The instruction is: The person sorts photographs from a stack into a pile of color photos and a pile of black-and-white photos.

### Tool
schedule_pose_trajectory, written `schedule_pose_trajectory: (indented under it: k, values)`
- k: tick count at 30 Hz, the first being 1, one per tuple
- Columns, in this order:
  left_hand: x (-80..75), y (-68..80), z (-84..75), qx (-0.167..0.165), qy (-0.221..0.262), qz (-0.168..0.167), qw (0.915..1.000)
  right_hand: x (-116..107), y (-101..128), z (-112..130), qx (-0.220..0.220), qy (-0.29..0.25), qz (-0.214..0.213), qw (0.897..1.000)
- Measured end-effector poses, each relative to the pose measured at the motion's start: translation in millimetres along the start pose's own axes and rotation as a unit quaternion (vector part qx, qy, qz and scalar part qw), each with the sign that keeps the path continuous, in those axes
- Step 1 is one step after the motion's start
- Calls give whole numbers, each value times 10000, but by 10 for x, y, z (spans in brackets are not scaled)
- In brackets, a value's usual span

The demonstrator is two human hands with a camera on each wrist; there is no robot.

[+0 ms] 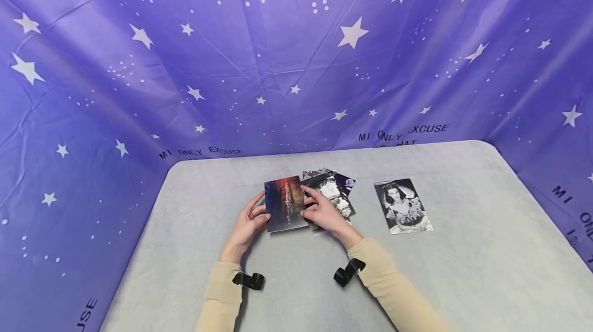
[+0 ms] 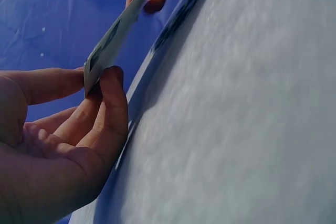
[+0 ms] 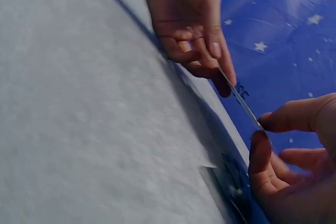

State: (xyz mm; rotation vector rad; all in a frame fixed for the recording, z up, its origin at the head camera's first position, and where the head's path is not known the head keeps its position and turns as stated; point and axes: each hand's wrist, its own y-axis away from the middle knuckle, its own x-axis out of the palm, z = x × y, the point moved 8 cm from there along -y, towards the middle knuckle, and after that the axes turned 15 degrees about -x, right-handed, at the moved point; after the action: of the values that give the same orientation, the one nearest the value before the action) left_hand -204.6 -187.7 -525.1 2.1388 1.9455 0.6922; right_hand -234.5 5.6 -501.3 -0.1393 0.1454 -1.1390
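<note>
Watching the feed from my end: both hands are up over the middle of the grey table (image 1: 208, 291), holding one colour photo card (image 1: 285, 204) between them. The left hand (image 1: 246, 225) has the card's left edge pinched, thumb on top and fingers curled underneath, which the left wrist view shows pretty clearly, with the fingertips (image 2: 112, 80) pressed right against the card's edge (image 2: 113, 32). The right hand (image 1: 324, 212) pinches the card's right edge the same way, thumb and forefinger closed on it. In the right wrist view the card (image 3: 239, 95) shows as a thin edge-on line running between the two hands, clear of the table surface and tilted. Both forearms come in from the near edge in beige sleeves (image 1: 394, 291), each with a black camera clip (image 1: 348, 272) at the wrist, and the wrists angle inward toward each other.

No boxes or trays anywhere. Just beside and partly under the right hand, on the far side, sits a loose pile of black-and-white photos (image 1: 334, 188), overlapping each other. Further right, well apart from the pile, a single black-and-white portrait photo (image 1: 403, 206) lies flat by itself. A purple star-print cloth (image 1: 296, 54) wraps around behind and on both sides.
</note>
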Motion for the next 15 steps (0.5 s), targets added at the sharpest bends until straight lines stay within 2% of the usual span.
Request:
schedule_pose_trajectory:
  k: [4, 10, 15]
  values:
    - [-111, 37, -32, -4, -141, -62, 9999, 120, -42, -66, -137, 322, -74, 9994]
    - [-275, 102, -107, -25, -443, -86, 9990, 303, -71, -59, -292, 438, -60, 9986]
    - [-430, 150, -141, -18, -665, -71, 9978, 464, -89, -28, -504, 850, 65, 9951]
